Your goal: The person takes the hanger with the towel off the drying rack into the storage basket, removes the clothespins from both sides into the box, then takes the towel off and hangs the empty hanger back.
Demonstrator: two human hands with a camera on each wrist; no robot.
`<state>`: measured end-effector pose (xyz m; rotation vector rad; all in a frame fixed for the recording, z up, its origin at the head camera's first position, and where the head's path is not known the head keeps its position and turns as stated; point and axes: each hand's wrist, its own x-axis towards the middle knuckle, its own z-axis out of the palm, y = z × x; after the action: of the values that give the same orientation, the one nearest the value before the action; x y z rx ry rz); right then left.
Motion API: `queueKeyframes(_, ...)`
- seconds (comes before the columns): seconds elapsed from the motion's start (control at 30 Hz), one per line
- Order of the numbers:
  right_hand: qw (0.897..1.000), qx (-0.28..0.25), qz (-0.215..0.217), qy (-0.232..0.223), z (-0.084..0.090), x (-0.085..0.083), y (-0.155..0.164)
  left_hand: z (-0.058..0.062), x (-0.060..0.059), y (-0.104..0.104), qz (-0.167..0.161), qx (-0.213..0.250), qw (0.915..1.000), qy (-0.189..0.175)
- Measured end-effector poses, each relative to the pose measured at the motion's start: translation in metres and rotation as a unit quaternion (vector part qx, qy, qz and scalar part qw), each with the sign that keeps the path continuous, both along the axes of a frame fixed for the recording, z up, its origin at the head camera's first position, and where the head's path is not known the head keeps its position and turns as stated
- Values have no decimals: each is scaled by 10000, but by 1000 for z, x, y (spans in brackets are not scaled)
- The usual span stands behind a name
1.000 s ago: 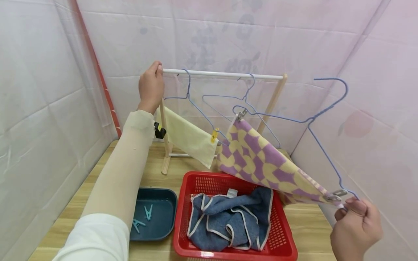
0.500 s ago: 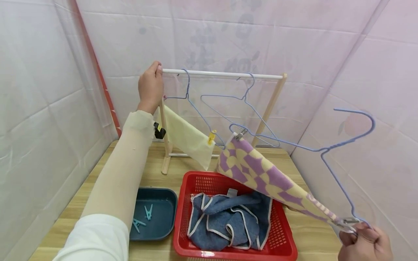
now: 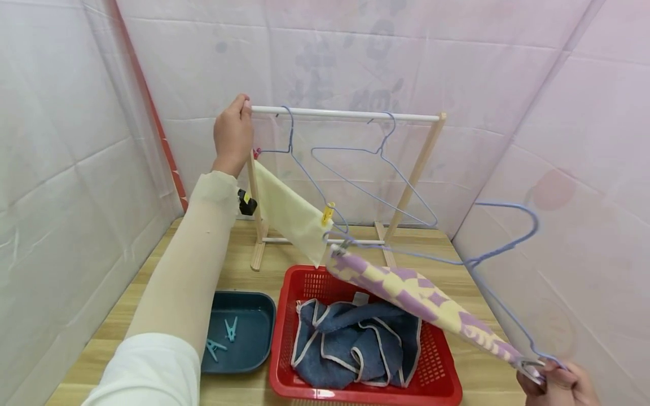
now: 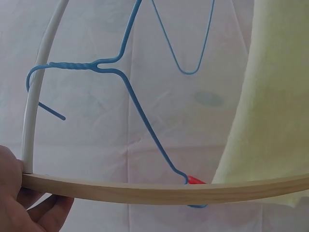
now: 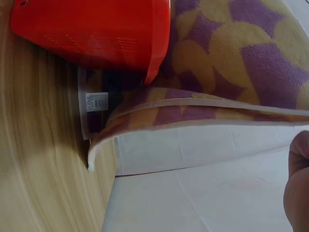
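My left hand [image 3: 234, 134] grips the left end of the white rail [image 3: 345, 115] of a small wooden drying rack [image 3: 416, 169]; in the left wrist view its fingers [image 4: 29, 212] curl under the wooden post [image 4: 164, 189]. My right hand [image 3: 556, 383], at the bottom right, pinches one corner of a blue wire hanger [image 3: 503, 248] with a purple-and-yellow checked towel [image 3: 416, 299] clipped to it. The towel [image 5: 231, 63] hangs tilted over the red basket [image 3: 442, 383]. On the rail hang a hanger with a pale yellow cloth [image 3: 289, 214] and a bare blue hanger [image 3: 376, 175].
A blue towel with white trim [image 3: 355, 349] lies in the red basket [image 5: 96, 34]. A dark teal tray [image 3: 254, 316] at its left holds several light blue pegs [image 3: 231, 330]. White sheeting walls close in on the left, back and right of the wooden table [image 3: 112, 327].
My right hand has lowered the hanger with the checked towel down and away from the rail, towards the basket, tilting it flatter. My left hand has stayed on the rail's end.
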<state>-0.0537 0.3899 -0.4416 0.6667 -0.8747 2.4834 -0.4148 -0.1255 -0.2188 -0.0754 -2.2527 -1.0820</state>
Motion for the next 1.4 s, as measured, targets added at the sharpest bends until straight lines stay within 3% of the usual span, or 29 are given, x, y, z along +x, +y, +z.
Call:
queueKeyframes(0.03,9965,256,-776,149,-3,-1,-5,0,0,0,8,13,10000,24)
queueKeyframes(0.07,9975,347,-520,315,-5,-1,-7,0,0,1,2,52,10000,34)
queueKeyframes(0.1,9921,535,-1048,436,-6,-3,-13,1,0,1,1,68,10000,70)
queueKeyframes(0.2,9918,872,-565,742,-5,-16,-23,2,1,-3,78,124,9998,124)
queueKeyframes(0.33,9818,1617,-252,963,-3,-35,-34,3,2,-10,164,197,9996,117)
queueKeyframes(0.43,9776,1997,-123,658,-8,-46,-40,5,3,-17,215,272,9994,37)
queueKeyframes(0.57,9691,2454,-229,-135,-15,-57,-43,6,5,-23,225,350,9991,-63)
queueKeyframes(0.77,9689,2352,-76,-765,-17,-74,-38,-4,8,-24,98,402,9987,-292)
queueKeyframes(1.13,9554,2890,155,-584,0,-116,-32,-28,9,-23,-473,787,9950,-384)
queueKeyframes(1.27,9576,2825,313,-478,-1,-120,-32,-37,22,-27,-560,890,9927,-599)
queueKeyframes(1.4,9603,2729,359,-452,1,-121,-35,-51,48,-32,-575,932,9925,-538)
